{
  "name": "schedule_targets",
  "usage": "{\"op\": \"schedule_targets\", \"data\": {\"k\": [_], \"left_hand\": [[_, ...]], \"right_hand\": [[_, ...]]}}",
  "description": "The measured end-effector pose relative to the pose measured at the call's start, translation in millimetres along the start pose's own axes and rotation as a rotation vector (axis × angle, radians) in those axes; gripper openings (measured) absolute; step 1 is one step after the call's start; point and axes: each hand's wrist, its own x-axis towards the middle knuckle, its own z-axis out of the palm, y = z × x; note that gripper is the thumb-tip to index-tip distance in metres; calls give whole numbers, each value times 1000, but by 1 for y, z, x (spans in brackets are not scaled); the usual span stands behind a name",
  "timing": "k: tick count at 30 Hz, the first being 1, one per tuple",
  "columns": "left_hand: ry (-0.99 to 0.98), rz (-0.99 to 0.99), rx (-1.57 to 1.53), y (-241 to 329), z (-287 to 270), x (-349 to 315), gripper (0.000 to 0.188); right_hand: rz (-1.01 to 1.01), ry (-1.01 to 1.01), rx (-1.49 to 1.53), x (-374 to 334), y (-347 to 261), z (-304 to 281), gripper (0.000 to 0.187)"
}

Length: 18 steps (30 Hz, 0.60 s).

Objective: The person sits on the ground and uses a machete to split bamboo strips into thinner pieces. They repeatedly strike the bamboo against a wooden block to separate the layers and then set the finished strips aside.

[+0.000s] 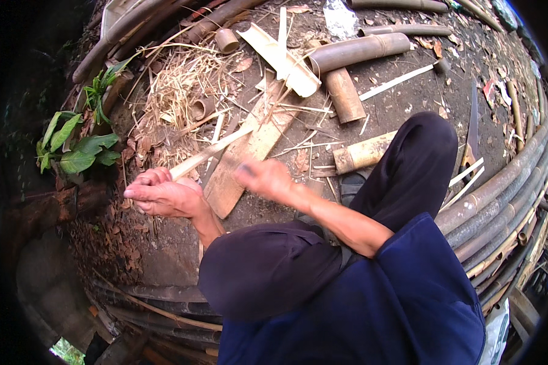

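Note:
My left hand (167, 193) is closed round one end of a pale bamboo strip (208, 152). The strip slants up and to the right, over a flat wooden board (226, 193) on the ground. My right hand (265, 179) is a little to the right of the strip, above the board. It is closed and blurred by motion. Something small and dark shows at its fingers, too smeared to name. A split bamboo half (304, 80) lies at the board's far end, pale inside up.
Bamboo shavings (186, 82) are heaped at the far left, beside a leafy plant (79, 146). Cut bamboo tubes (359, 52) lie ahead. A handsaw (472, 125) rests at the right, near stacked bamboo poles (499, 182). My bent knee (429, 140) stands right of the work.

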Motion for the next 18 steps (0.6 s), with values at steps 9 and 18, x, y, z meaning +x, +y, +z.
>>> {"op": "schedule_targets", "data": {"k": [9, 18], "left_hand": [[-31, -18, 49, 0, 9, 4, 49], [-104, -211, -180, -4, -1, 24, 58]], "right_hand": [[299, 39, 36, 3, 85, 6, 46], [363, 17, 216, -5, 108, -2, 61]]}}
